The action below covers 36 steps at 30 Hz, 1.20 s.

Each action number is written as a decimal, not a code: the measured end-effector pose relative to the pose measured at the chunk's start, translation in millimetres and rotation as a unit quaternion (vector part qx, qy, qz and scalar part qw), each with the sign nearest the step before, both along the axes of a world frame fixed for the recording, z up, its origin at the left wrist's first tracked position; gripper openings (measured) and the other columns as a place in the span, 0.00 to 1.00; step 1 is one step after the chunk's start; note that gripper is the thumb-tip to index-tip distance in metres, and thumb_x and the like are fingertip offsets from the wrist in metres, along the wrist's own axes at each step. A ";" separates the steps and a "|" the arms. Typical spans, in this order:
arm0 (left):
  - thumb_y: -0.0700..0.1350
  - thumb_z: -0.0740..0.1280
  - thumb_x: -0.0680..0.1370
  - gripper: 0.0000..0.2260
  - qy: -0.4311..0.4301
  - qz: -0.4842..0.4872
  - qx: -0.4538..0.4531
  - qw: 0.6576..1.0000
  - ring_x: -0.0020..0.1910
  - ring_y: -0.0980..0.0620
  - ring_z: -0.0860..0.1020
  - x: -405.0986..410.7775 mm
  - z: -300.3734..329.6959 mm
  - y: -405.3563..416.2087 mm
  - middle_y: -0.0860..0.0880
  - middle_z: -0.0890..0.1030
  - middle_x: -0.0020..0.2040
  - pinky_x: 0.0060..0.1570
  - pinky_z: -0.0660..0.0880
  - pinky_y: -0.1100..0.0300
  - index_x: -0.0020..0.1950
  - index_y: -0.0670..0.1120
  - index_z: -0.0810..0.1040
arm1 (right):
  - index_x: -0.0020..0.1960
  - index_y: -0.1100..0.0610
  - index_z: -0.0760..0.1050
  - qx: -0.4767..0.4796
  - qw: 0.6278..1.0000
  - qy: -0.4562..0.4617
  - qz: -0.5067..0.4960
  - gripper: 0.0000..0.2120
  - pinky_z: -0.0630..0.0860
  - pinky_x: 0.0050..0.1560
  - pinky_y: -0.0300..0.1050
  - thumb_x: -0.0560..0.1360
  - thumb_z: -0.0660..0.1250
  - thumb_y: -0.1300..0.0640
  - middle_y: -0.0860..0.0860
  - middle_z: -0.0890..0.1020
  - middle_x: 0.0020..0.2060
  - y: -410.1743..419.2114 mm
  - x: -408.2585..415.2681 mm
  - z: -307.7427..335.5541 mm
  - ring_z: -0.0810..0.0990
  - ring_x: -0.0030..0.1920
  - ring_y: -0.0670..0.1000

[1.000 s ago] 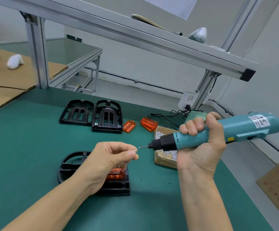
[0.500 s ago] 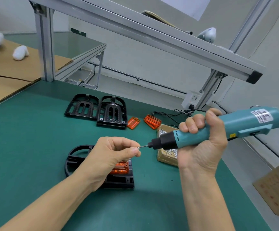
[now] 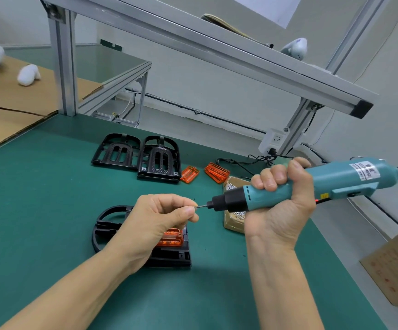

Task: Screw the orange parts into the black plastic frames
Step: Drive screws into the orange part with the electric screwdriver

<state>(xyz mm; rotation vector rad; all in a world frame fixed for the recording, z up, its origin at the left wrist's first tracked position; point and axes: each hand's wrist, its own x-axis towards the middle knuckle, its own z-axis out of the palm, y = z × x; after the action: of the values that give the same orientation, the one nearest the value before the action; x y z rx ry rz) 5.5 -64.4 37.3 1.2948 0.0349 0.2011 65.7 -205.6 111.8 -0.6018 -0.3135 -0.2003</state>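
Here the right hand (image 3: 281, 206) gripped a teal electric screwdriver (image 3: 312, 184), while the left hand (image 3: 160, 220) pinched a small screw (image 3: 195, 206) at its bit tip. Beneath the left hand, a black frame (image 3: 112, 225) holding an orange part (image 3: 171, 238) lay mid-surface. Two more frames (image 3: 160, 160) and two loose orange parts (image 3: 217, 172) lay toward the far edge of the green surface (image 3: 38, 198).

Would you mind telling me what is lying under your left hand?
Under the left hand sits a black frame with an orange part set in it. The hand and wrist cover the frame's middle, so any screws there cannot be seen.
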 end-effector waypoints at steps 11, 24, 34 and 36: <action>0.38 0.70 0.73 0.07 -0.014 0.000 0.067 0.998 0.38 0.57 0.81 3.9 -5.0 6.4 0.46 0.85 0.39 0.41 0.75 0.70 0.41 0.48 0.86 | 0.42 0.51 0.70 0.009 1.000 0.008 0.017 0.06 0.66 0.25 0.36 0.71 0.61 0.62 0.45 0.67 0.25 3.4 8.6 -10.4 0.66 0.22 0.43; 0.70 0.61 0.61 0.27 -0.032 -0.036 0.552 0.832 0.60 0.67 0.68 -4.8 -12.2 36.3 0.65 0.77 0.53 0.68 0.55 0.57 0.52 0.58 0.81 | 0.44 0.52 0.71 -0.124 0.991 0.002 0.054 0.07 0.66 0.27 0.37 0.69 0.62 0.63 0.47 0.67 0.25 13.9 20.1 -32.1 0.66 0.23 0.45; 0.65 0.66 0.68 0.22 -0.007 -0.062 0.672 0.738 0.72 0.63 0.52 -4.7 -36.1 34.8 0.66 0.65 0.69 0.70 0.35 0.53 0.61 0.64 0.74 | 0.41 0.52 0.73 -0.210 0.976 -0.024 0.055 0.09 0.67 0.27 0.38 0.69 0.63 0.65 0.49 0.67 0.25 24.2 22.2 -44.0 0.66 0.22 0.48; 0.65 0.66 0.68 0.22 -0.008 -0.060 0.672 0.738 0.72 0.62 0.52 -4.5 -36.9 35.3 0.65 0.65 0.69 0.70 0.35 0.52 0.62 0.65 0.74 | 0.42 0.53 0.72 -0.218 0.974 -0.024 0.053 0.08 0.67 0.27 0.38 0.69 0.63 0.65 0.49 0.67 0.25 25.1 22.6 -45.1 0.66 0.22 0.48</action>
<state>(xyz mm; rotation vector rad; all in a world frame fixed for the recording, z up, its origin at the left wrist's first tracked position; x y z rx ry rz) 1.0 -29.1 0.4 2.7526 -0.2632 0.1053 88.3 -180.5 66.7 -1.0131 -0.4408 -0.0408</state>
